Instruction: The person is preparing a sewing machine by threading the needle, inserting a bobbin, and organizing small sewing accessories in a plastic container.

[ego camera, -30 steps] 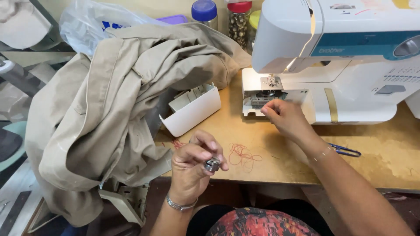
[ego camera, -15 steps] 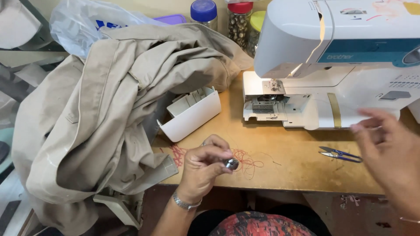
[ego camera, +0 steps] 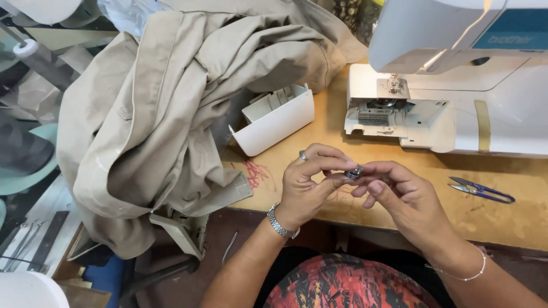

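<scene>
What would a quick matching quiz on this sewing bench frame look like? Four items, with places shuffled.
Items:
1. small metal bobbin
2. thread snips
3. beige garment
4. white plastic compartment

Places:
A. heaped on the table's left side
B. pinched between left hand and right hand
C. flat on the table, right of the hands
D. between the garment and the sewing machine

Pairs: 1-B, 2-C, 3-A, 4-D

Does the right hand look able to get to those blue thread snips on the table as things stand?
Probably yes. The thread snips lie in the open on the wooden table, just beyond the right hand with nothing between, though its fingers are busy on the small metal bobbin.
</scene>
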